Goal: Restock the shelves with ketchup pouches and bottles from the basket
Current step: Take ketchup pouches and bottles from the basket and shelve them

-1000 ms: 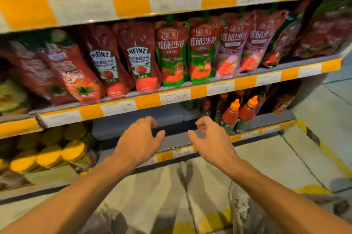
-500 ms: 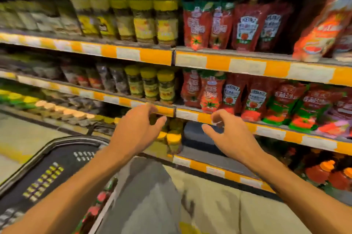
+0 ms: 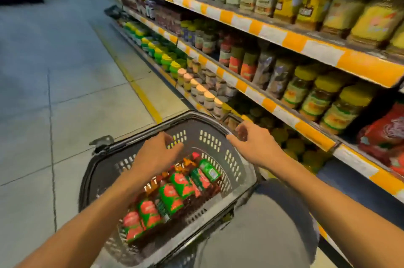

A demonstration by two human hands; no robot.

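Grey basket now below both hands

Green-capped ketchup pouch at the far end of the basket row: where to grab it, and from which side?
Pinch the green-capped ketchup pouch at its cap end, coming from above. It lies on top of the row, tilted, cap toward the basket wall, neighbours packed against its lower side, so only the top face and cap end look free. The left hand hovers nearest, empty; the right hand is over the rim.

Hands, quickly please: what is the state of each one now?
Left hand: open, holding nothing, over the basket.
Right hand: open, holding nothing, near the basket's rim.
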